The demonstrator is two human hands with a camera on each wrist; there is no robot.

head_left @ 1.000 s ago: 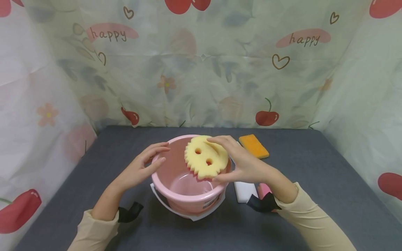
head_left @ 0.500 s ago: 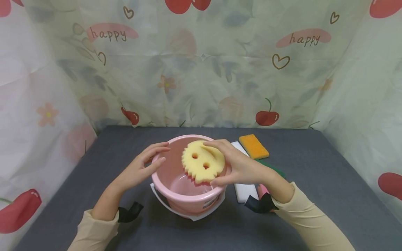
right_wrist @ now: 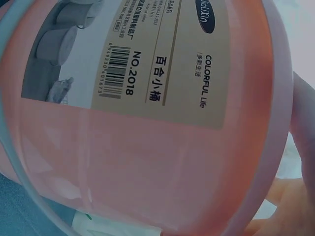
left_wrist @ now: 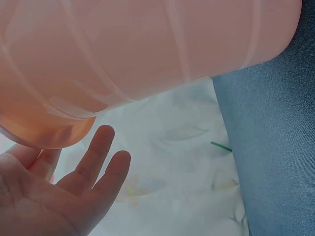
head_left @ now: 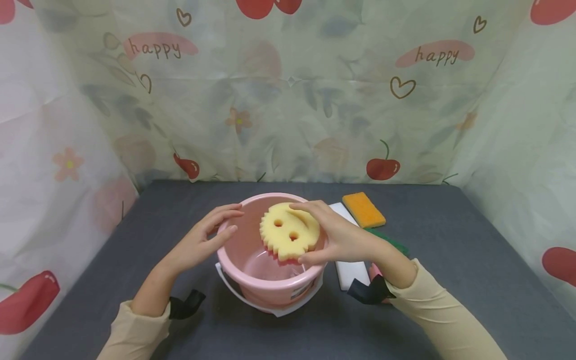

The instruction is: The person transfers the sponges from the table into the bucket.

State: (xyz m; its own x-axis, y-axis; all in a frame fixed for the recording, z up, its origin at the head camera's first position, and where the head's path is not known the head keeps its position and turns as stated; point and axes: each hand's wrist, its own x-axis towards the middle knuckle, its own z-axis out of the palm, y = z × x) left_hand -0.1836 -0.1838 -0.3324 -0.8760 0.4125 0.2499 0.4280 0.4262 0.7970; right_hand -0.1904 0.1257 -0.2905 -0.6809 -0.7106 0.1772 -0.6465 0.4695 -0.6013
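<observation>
Yellow smiley sponge, pinched by the right hand over the pink bucket, hides its far rim; the left hand, fingers straight, touches the bucket's side.

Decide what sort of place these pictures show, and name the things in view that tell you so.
Probably a makeshift tabletop booth for recording, not a real kitchen: a thin cherry-and-"happy" printed curtain walls three sides of a dark grey cloth-covered table, where cleaning props sit, a pink plastic bucket and an orange rectangular sponge.
</observation>
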